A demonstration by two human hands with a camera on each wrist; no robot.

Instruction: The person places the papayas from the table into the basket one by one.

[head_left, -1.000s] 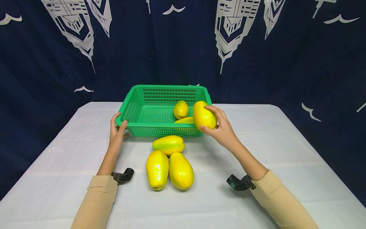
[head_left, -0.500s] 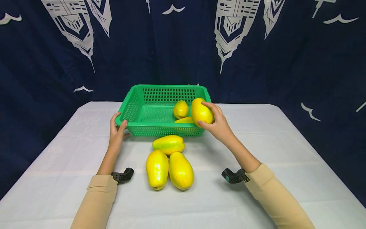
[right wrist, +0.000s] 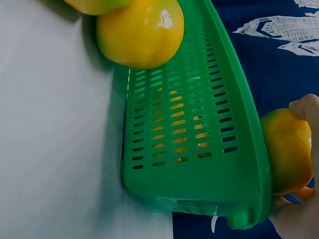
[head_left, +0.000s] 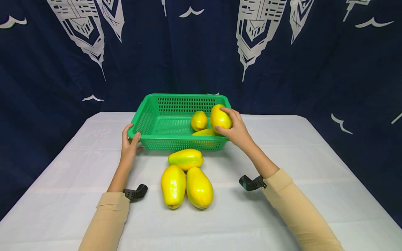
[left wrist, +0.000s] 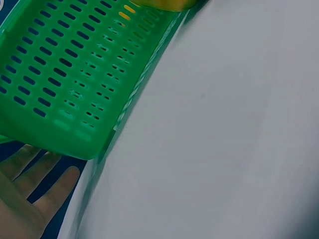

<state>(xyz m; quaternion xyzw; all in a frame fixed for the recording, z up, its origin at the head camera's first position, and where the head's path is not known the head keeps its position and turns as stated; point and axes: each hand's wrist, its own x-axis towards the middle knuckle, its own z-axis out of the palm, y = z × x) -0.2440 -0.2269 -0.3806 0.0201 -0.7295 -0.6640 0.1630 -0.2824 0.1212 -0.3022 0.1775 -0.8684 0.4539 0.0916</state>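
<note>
A green plastic basket [head_left: 157,142] stands on the table with two yellow papayas inside, one further back [head_left: 199,120] and one near the front wall [head_left: 204,132]. At its front left corner my left hand [head_left: 128,148] grips the rim between thumb and index finger; the other fingers spread outside the basket in the left wrist view. My right hand [head_left: 237,129] holds another yellow papaya [head_left: 221,117] over the basket's right end, thumb in front and fingers over the top. In the right wrist view this papaya [right wrist: 285,152] shows beyond the rim, and the hand is partly cut off.
In front of the basket lie three more papayas: one crosswise [head_left: 186,159], two side by side nearer me, left [head_left: 173,187] and right [head_left: 199,188]. White cloth [head_left: 282,150] covers the table. A dark blue patterned curtain [head_left: 201,55] hangs behind it.
My right hand has carried its papaya a little left and further back, from the basket's front right corner to over its right end. The left hand and the basket have stayed put.
</note>
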